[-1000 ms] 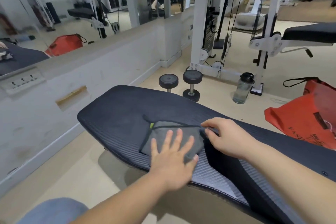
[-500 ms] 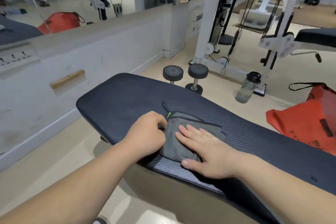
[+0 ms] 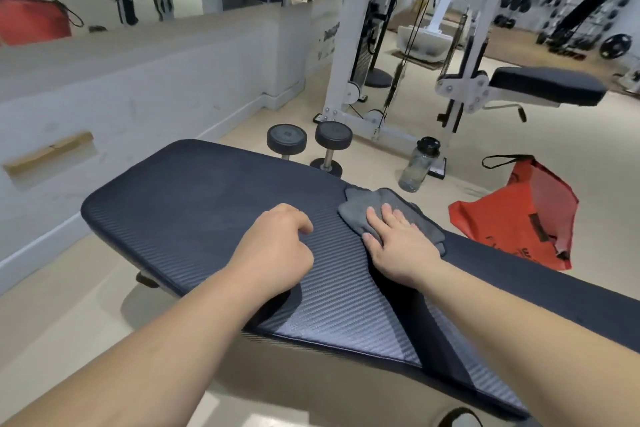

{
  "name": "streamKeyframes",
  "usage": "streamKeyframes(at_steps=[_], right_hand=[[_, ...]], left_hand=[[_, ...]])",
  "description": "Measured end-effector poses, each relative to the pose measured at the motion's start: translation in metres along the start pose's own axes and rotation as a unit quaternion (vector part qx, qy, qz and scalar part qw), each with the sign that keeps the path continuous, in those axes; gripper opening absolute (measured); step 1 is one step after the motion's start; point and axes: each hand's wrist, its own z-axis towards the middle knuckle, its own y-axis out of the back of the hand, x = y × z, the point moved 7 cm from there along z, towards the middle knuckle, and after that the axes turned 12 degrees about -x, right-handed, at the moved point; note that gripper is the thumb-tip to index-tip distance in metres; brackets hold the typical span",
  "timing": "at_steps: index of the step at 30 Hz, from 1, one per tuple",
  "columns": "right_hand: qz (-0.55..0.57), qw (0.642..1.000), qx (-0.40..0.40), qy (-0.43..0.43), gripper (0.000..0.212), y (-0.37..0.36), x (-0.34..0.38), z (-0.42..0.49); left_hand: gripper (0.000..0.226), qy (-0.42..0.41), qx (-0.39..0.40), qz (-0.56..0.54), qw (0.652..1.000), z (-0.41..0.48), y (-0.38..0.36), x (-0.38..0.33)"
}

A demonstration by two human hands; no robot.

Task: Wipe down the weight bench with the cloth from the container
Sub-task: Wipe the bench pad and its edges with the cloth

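Note:
The dark ribbed weight bench [image 3: 194, 198] stretches across the view from left to lower right. A grey cloth [image 3: 363, 206], bunched and folded, lies on its far edge. My right hand [image 3: 398, 243] presses flat on the cloth, fingers spread over it. My left hand [image 3: 273, 250] rests on the bench pad just left of the cloth, fingers curled into a loose fist, holding nothing. The container is the red bag [image 3: 526, 215] on the floor behind the bench.
Two black dumbbells [image 3: 308, 142] stand on the floor beyond the bench, with a clear water bottle [image 3: 417, 166] to their right. A white cable machine [image 3: 360, 45] and a second padded seat [image 3: 543, 88] stand further back. A low white wall [image 3: 138, 87] runs along the left.
My right hand has slid the cloth to the right along the bench's far edge. My left hand has let go of the cloth and now rests curled on the bare pad.

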Motion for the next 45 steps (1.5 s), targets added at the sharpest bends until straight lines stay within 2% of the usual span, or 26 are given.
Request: streamKeyframes(at_steps=[7,12,16,20,24,28,31,35,41,45], right_hand=[[0.016,0.993,0.067,0.1,0.057,0.02,-0.05,-0.099],[0.024,0.992,0.073,0.099,0.058,0.022,-0.11,-0.141],[0.058,0.998,0.019,0.013,0.057,0.019,-0.154,-0.098],[0.051,0.997,-0.007,-0.058,0.057,0.019,-0.185,-0.048],[0.034,0.999,-0.01,-0.008,0.058,0.019,-0.178,-0.069],[0.037,0.998,0.0,0.056,0.061,0.025,-0.183,-0.149],[0.022,0.997,0.023,0.065,0.067,0.026,-0.203,-0.206],[0.011,1.0,0.02,0.015,0.071,0.032,-0.24,-0.209],[0.002,0.988,-0.046,-0.149,0.058,0.024,-0.283,-0.111],[0.015,0.987,-0.046,-0.153,0.057,0.02,-0.265,-0.109]], left_hand=[[0.045,-0.093,0.081,-0.031,0.992,-0.017,-0.059,-0.072],[0.04,-0.193,0.137,-0.016,0.972,-0.053,-0.106,-0.127],[0.041,-0.244,0.127,0.008,0.961,-0.065,-0.125,-0.148],[0.039,-0.235,0.118,0.025,0.964,-0.055,-0.134,-0.142],[0.036,-0.23,0.088,0.022,0.969,-0.048,-0.14,-0.149],[0.031,-0.274,0.065,-0.001,0.959,-0.05,-0.159,-0.178],[0.033,-0.303,0.074,-0.016,0.95,-0.061,-0.174,-0.198],[0.037,-0.327,0.081,-0.025,0.941,-0.069,-0.183,-0.213],[0.039,-0.322,0.074,-0.023,0.944,-0.064,-0.183,-0.213],[0.035,-0.296,0.076,-0.026,0.952,-0.059,-0.176,-0.207]])
